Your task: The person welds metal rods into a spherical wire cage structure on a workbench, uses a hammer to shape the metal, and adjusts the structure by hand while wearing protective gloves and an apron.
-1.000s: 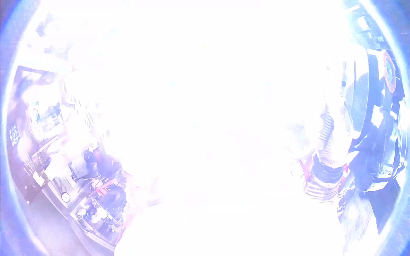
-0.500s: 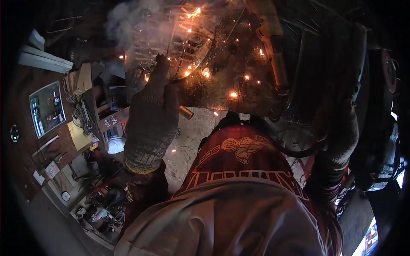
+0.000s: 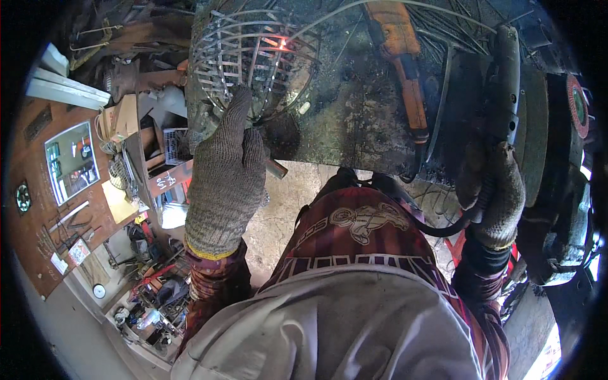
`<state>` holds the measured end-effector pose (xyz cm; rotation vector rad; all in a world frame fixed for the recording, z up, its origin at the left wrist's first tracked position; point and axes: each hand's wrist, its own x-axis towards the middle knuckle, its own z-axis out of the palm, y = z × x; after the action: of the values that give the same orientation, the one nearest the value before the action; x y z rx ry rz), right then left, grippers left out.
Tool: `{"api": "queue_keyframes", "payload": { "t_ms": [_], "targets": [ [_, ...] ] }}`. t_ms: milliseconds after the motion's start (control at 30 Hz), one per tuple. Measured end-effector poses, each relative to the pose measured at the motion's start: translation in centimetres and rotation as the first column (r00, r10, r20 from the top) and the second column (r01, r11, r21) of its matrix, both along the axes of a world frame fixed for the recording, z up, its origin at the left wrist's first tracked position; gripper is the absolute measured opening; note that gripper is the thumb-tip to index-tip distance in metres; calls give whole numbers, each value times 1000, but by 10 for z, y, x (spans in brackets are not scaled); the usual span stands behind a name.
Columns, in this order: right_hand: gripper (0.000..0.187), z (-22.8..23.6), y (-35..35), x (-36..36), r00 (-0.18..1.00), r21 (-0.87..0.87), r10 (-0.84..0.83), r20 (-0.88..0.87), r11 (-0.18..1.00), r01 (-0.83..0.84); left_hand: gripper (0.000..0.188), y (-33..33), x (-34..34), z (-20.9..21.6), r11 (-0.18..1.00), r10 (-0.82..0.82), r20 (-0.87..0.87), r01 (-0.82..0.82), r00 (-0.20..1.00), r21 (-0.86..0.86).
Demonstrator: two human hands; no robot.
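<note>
My left hand (image 3: 227, 183), in a grey knit glove with a yellow cuff, reaches up to the lower rim of a round openwork metal frame (image 3: 237, 54). Its long fingers lie together against the bars; the fingertips' far side is hidden. A short brown cylindrical end (image 3: 276, 168) sticks out beside that hand; what it belongs to is hidden. At the right, my gloved right hand (image 3: 500, 202) is closed round a grey tubular welding electrode holder (image 3: 506, 95). From its top a long thin welding electrode (image 3: 380, 2) arcs left, its tip glowing orange at the frame's bars.
An orange angle grinder (image 3: 402, 69) lies on the worn workbench (image 3: 354, 120). Thin metal rods (image 3: 443, 22) lie behind it. A dark cable (image 3: 443, 229) runs from my right hand. At left, a brown tool board (image 3: 38, 215) and cluttered shelves (image 3: 149, 297) stand.
The bright sparks and most of the smoke are gone, and the scene looks lighter. The holder in my right hand has shifted slightly left; my left hand stays almost in place.
</note>
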<state>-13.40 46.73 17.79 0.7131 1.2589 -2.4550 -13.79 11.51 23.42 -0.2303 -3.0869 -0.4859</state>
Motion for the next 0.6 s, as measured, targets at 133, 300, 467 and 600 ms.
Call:
{"api": "queue_keyframes", "payload": {
  "t_ms": [133,300,467,600],
  "targets": [
    [36,-1,-3,0,1000,67,1,14,998,-2,45,8,0,8,948,255,292,-297,922,112],
    [41,1,-4,-4,999,12,35,-10,999,-35,47,9,-1,5,968,178,169,-204,969,147],
    [43,14,-21,-10,998,14,7,69,1000,-8,35,-13,7,2,971,-210,21,211,977,-114],
    [42,11,-19,-10,998,64,-26,59,998,22,31,-12,7,2,921,-290,23,286,957,-264]
  ]
}}
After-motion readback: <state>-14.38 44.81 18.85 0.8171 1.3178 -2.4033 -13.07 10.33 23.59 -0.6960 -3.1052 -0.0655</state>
